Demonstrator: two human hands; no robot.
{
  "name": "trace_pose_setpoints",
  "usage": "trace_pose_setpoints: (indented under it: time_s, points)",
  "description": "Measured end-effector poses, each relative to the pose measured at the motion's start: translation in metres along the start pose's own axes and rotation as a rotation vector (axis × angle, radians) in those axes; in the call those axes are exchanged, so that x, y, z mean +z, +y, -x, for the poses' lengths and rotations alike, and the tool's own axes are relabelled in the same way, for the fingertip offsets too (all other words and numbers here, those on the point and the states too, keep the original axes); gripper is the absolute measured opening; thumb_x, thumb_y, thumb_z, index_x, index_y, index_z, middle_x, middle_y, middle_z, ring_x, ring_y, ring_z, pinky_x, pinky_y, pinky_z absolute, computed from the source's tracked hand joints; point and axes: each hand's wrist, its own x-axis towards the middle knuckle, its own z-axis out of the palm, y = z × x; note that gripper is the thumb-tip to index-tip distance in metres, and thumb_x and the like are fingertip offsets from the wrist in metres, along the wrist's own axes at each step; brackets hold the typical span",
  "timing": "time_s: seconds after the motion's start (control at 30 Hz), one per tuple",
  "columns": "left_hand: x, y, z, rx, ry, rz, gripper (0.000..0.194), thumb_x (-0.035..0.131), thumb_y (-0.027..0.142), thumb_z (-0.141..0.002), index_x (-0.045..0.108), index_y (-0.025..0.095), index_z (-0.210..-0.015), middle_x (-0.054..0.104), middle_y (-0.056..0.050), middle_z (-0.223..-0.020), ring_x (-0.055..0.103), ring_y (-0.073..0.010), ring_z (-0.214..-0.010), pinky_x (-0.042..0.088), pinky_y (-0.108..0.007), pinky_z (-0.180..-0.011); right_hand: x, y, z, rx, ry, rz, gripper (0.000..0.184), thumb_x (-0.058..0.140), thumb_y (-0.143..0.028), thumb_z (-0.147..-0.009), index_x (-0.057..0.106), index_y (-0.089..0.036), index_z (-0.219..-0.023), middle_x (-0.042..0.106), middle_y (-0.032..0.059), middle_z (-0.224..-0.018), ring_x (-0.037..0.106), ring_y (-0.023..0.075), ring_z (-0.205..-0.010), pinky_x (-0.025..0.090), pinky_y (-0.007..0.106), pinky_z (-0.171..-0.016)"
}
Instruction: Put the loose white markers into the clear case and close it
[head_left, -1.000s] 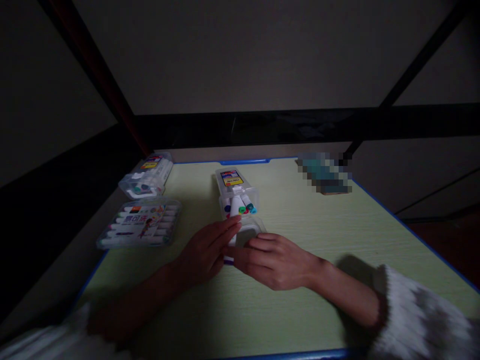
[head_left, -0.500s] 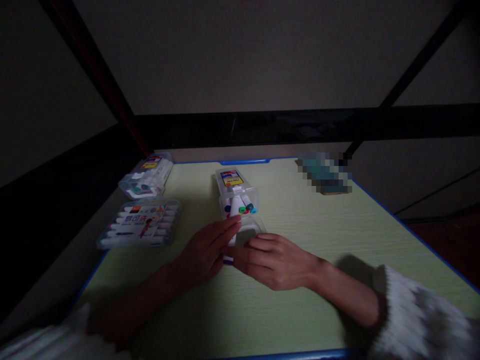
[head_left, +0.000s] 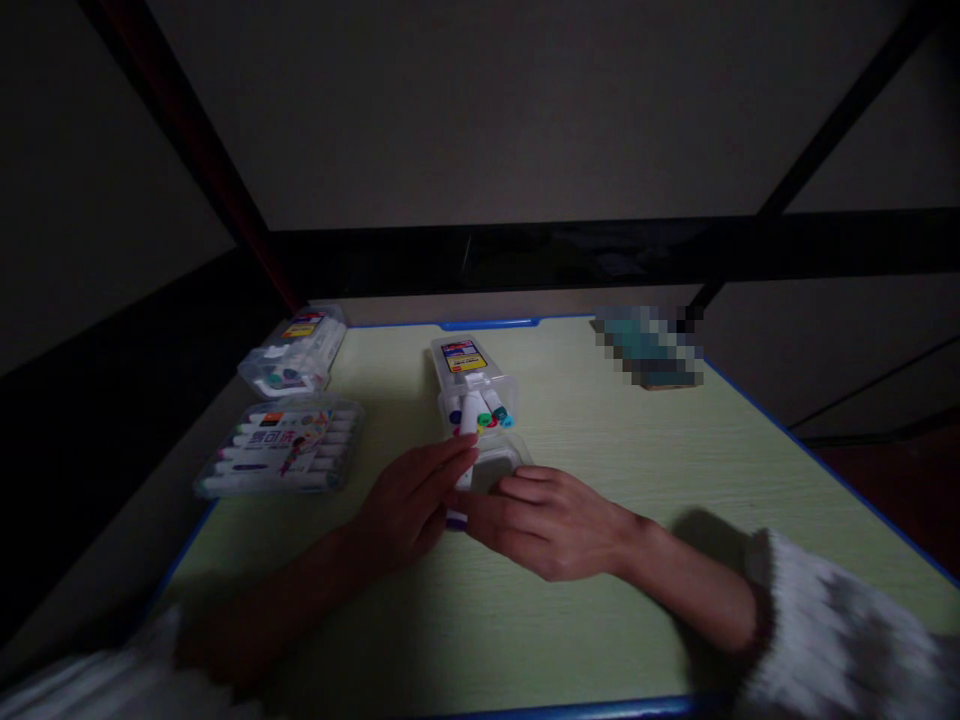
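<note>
Both my hands meet at the middle of a pale green desk [head_left: 615, 440]. My left hand [head_left: 409, 500] and my right hand [head_left: 547, 520] pinch a white marker [head_left: 465, 470] with a purple end, its tip pointing into a clear plastic marker box [head_left: 472, 385]. The box lies on its side with its open mouth toward me, and several markers with coloured caps show inside. Its clear hinged lid [head_left: 501, 462] lies open right under my fingers.
At the left edge lie a flat clear case of markers [head_left: 281, 450] and, behind it, another clear marker box [head_left: 296, 352]. A blurred-out object [head_left: 649, 345] sits at the far right. A dark metal frame [head_left: 600, 250] runs behind the desk.
</note>
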Motion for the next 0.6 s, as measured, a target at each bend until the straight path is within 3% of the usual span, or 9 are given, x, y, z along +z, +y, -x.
trace_pose_setpoints:
  time_s: [0.4, 0.6]
  points:
    - [-0.007, 0.006, -0.002, 0.066, 0.13, -0.113, 0.031, 0.039, 0.012, -0.087, 0.045, 0.01, -0.117, 0.06, -0.014, -0.103, 0.056, -0.0164, -0.098, 0.051, -0.026, -0.08, -0.003, 0.001, -0.003, 0.03, 0.094, 0.005, 0.021, 0.046, -0.015, -0.085, 0.058, -0.013, -0.102, 0.064, 0.0039, -0.104, 0.053, 0.0135, -0.073, 0.041, 0.026, -0.06]
    - [-0.012, 0.009, -0.004, 0.083, 0.117, -0.169, 0.029, 0.04, 0.013, -0.087, 0.046, 0.011, -0.115, 0.063, -0.012, -0.095, 0.06, -0.0155, -0.089, 0.052, -0.025, -0.076, -0.003, 0.001, -0.003, 0.023, 0.115, 0.008, 0.021, 0.044, -0.015, -0.085, 0.058, -0.012, -0.101, 0.065, 0.0044, -0.102, 0.054, 0.0134, -0.074, 0.04, 0.026, -0.059]
